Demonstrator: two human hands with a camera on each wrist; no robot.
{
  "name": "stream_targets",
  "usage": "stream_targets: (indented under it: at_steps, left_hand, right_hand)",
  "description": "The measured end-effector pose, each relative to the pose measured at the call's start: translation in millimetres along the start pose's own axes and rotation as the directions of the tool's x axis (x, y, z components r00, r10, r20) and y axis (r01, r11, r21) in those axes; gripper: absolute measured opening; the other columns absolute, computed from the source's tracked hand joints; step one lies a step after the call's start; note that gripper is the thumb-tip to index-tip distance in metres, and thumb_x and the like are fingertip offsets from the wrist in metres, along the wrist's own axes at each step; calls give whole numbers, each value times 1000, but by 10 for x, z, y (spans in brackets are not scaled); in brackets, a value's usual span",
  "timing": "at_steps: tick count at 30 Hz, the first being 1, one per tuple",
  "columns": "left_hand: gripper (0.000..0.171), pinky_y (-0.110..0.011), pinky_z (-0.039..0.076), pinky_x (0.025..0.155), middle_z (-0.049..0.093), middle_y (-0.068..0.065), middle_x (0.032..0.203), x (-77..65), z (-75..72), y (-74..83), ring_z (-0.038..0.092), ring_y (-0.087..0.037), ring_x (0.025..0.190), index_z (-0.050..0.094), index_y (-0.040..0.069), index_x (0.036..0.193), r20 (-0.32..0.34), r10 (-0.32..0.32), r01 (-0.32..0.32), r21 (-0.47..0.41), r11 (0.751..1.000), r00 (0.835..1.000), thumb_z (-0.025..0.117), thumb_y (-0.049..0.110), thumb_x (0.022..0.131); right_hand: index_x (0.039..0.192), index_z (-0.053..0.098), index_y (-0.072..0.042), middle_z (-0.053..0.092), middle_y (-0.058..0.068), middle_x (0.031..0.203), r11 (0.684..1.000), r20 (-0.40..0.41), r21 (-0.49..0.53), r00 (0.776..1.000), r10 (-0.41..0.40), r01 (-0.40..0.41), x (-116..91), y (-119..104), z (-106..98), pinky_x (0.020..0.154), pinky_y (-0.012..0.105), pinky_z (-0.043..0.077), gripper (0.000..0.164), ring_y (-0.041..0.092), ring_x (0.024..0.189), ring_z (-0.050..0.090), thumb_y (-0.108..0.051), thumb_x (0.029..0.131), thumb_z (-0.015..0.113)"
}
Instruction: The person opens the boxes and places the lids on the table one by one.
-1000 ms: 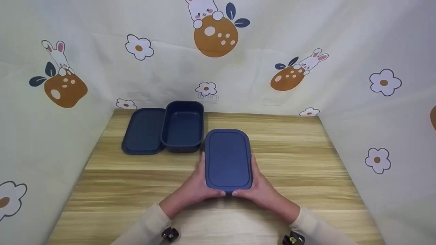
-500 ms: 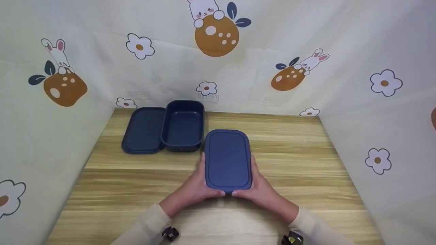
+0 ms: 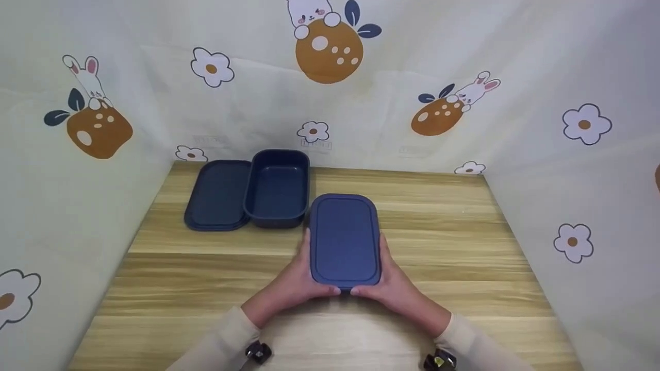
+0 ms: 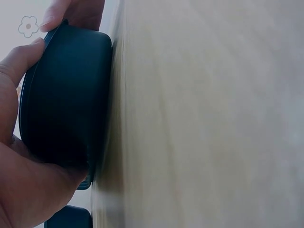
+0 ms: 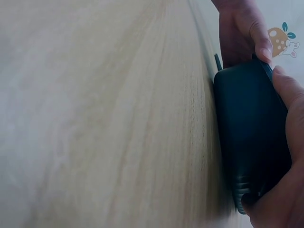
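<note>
A dark blue lidded food container (image 3: 344, 239) stands upright on the table, between both hands. Its near left corner is gripped by my left hand (image 3: 295, 284), with the thumb along the near edge and the fingers at the left side. My right hand (image 3: 398, 286) mirrors this on the right, and the two thumb tips almost meet. In the left wrist view the container's side wall (image 4: 66, 95) rests at the tabletop. The right wrist view shows its other side (image 5: 249, 123), with my right hand (image 5: 280, 199) around it. Some fingertips are hidden.
A second dark blue container (image 3: 277, 222), without a lid on it, stands behind and left of the lidded one. A loose matching lid (image 3: 219, 196) lies against its left side. Printed cloth walls (image 3: 361, 129) border the wooden table (image 3: 438, 221) at the back and sides.
</note>
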State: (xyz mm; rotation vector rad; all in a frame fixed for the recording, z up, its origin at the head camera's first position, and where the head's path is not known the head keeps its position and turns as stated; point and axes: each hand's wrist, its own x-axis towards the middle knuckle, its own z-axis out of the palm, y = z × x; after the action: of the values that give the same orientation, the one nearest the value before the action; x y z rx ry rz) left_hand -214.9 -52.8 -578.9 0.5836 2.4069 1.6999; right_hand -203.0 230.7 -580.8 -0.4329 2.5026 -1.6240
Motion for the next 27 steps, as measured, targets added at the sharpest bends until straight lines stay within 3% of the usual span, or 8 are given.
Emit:
stream_targets:
  at_steps: [7, 17, 21, 27]
  left_hand:
    - [163, -58, 21, 131, 2, -25, 182, -13, -12, -51, 18, -44, 165, -13, 8, 175, 23, -37, 38, -20, 999, 999, 107, 36, 69]
    - [156, -57, 12, 133, 2, -23, 183, -36, -84, -173, 10, -43, 167, -10, 14, 177, 80, -98, 107, -120, 987, 992, 106, 20, 73]
    - [154, -54, 12, 133, 10, -19, 183, -20, -80, -228, 14, -38, 167, -7, 16, 178, 77, -81, 91, -134, 987, 994, 105, 16, 73]
    - [147, -50, 17, 133, 19, -13, 183, 20, -47, -262, 22, -31, 165, 4, 17, 179, 51, 12, -5, -141, 990, 999, 104, 8, 71]
  right_hand:
    - [179, -7, -30, 26, 1, 182, 1000, -7, 25, 1000, -1, 1, -9, 10, 7, 130, 39, 25, 155, 23, 160, 37, -32, 73, 107]
    - [179, -5, -31, 27, -3, 181, 997, -3, 77, 1000, -27, 27, 10, 19, 17, 130, 32, 25, 155, 21, 159, 38, -26, 73, 108]
    - [178, -8, -28, 22, 2, 183, 997, -4, 76, 1000, 9, -9, 0, 17, 13, 129, 26, 22, 155, 22, 161, 33, -25, 74, 107]
    - [178, -10, -26, 17, 6, 184, 996, -5, 78, 999, 40, -40, -15, 15, 8, 128, 24, 19, 155, 24, 164, 27, -25, 75, 106]
